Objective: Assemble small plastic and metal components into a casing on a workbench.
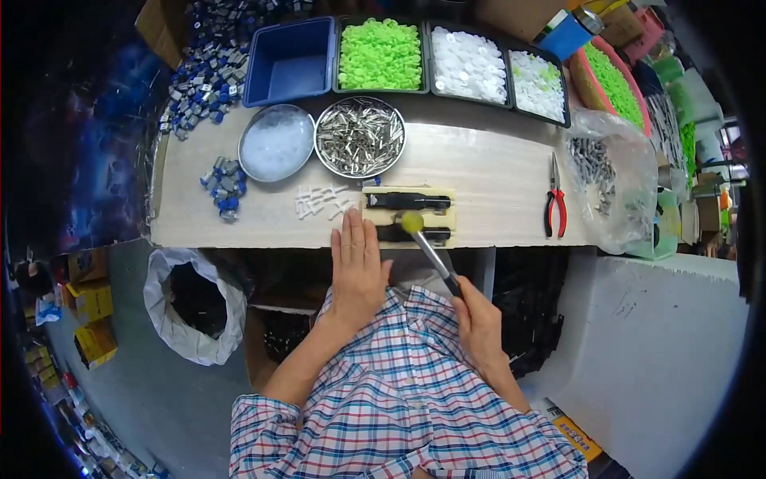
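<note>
My left hand (357,267) lies flat, fingers together, on the front edge of the workbench (495,184), just left of a small pale wooden jig (408,211) holding two black parts. My right hand (476,319) grips the handle of a small mallet (427,243) whose yellow head rests over the lower black part on the jig. A few small white pieces (321,201) lie on the bench just beyond my left fingertips.
Behind the jig stand a metal bowl of silvery pins (360,136) and a bowl of clear pieces (276,142). Trays of green caps (380,54) and white caps (468,64), a blue bin (289,61), red pliers (555,199), a plastic bag (606,180), blue-grey parts (224,182).
</note>
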Action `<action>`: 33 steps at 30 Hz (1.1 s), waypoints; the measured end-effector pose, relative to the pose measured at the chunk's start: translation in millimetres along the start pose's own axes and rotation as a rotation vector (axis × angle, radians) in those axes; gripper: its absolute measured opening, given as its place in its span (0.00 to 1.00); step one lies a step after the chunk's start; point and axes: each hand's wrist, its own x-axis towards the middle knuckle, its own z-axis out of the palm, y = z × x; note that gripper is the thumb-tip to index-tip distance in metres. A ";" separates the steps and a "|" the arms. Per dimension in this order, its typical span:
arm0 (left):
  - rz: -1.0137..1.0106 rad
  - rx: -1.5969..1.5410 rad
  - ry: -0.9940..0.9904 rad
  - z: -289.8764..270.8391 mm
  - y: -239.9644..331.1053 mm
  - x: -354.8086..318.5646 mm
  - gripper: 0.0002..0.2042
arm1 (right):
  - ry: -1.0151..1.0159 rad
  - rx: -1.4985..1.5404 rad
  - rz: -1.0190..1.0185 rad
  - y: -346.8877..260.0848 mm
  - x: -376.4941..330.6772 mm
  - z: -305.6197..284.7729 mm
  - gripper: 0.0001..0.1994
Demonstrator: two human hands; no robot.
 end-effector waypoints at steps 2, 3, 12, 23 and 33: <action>0.001 0.038 0.026 -5.4 -7.0 -1.9 0.31 | 0.025 0.044 0.007 -1.7 10.1 0.4 0.16; 0.024 0.056 0.073 -7.6 -8.5 -1.6 0.27 | 0.065 0.010 -0.024 -3.5 16.7 5.9 0.16; -0.079 -0.122 0.291 -25.1 -19.8 16.9 0.20 | 0.101 0.073 -0.143 -7.9 7.5 1.5 0.15; -0.047 -0.114 0.254 -32.0 -25.2 13.3 0.16 | 0.102 -0.033 -0.131 -19.7 32.0 9.0 0.13; -0.092 -0.146 0.287 -30.6 -25.9 19.1 0.11 | 0.083 -0.056 -0.082 -20.3 29.5 -1.8 0.13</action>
